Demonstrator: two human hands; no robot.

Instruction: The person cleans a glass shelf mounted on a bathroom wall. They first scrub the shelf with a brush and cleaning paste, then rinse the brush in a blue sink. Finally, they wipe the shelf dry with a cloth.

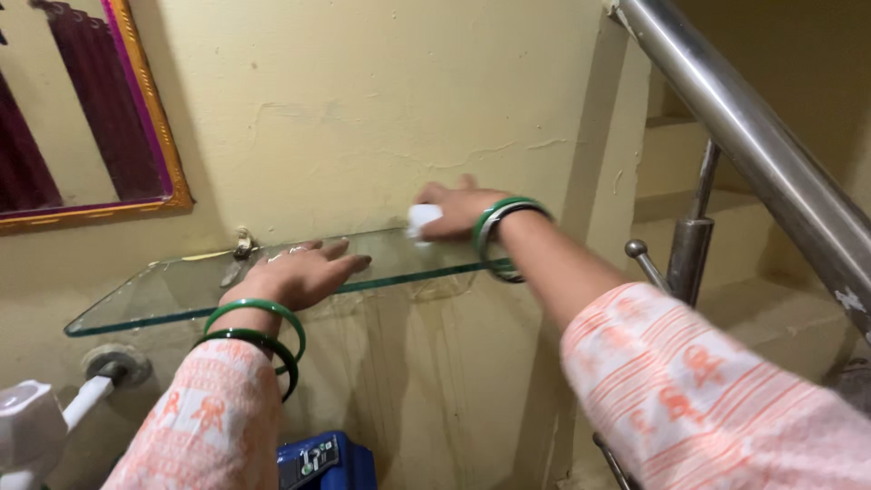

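The white cloth (pixel 424 220) sits bunched under your right hand (pixel 456 210), pressed on the far right end of the glass shelf (pixel 181 290) against the wall (pixel 363 118). It looks soft and light, so keep your grip closed over the whole wad. Your left hand (pixel 299 275) lies flat and open on the shelf's front edge, holding nothing. The glass looks slick and fragile, so press gently. A framed mirror (pixel 86 109) hangs upper left; a steel handrail (pixel 762 154) runs at right, a blue box (pixel 325 461) below.

gold-framed mirror (pixel 82 109), steel stair railing (pixel 753 127) — blue box (pixel 325 461), white fixture (pixel 32 426)
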